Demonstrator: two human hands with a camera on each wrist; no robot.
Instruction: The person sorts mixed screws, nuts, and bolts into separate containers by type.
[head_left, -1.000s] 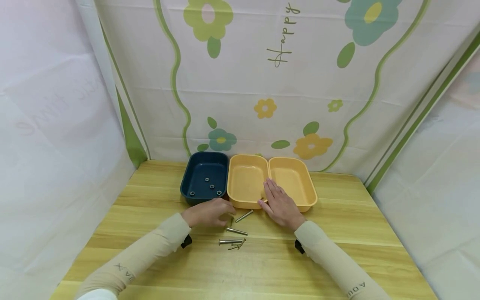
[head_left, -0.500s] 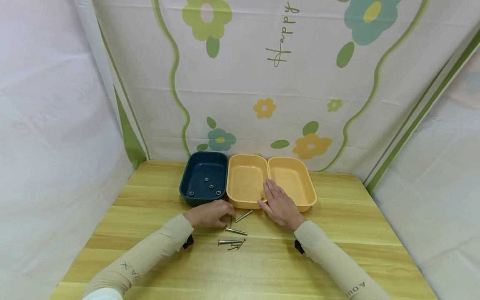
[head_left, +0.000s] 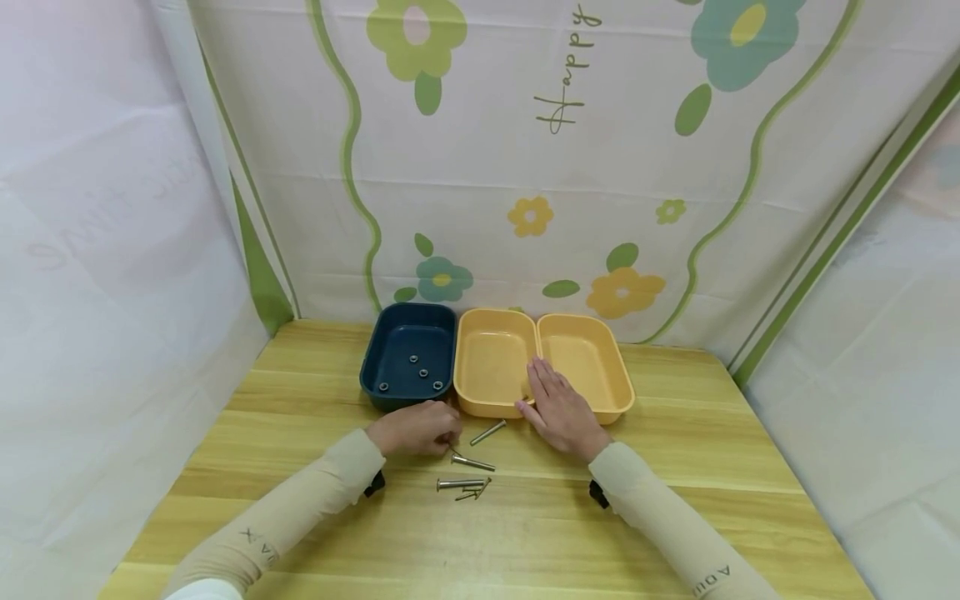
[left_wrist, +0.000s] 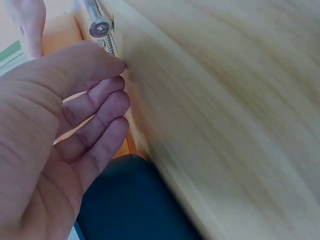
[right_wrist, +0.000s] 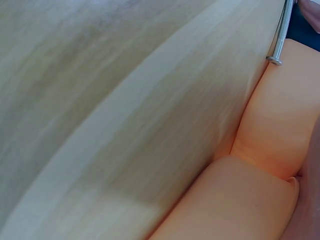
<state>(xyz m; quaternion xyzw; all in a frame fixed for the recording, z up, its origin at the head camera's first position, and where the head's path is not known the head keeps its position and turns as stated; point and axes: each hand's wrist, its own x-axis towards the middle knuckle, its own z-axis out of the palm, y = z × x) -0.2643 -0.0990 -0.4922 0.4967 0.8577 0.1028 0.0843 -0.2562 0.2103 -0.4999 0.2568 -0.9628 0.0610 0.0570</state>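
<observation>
My left hand is low over the table in front of the blue tray. Its thumb and forefinger pinch a thin screw, whose threaded shank shows past the thumb in the left wrist view. Close by lie a bolt near the middle yellow tray and another bolt just below the fingers. My right hand rests with straight fingers across the adjoining rims of the middle yellow tray and the right yellow tray.
The dark blue tray holds several nuts. Nearer the table's front lie a thicker bolt and a few small screws. A flowered cloth hangs right behind the trays, with cloth walls at both sides.
My left fingers have closed on the small screw that lay by the bolts and tilted it, drawing slightly left. My right hand has stayed put.
</observation>
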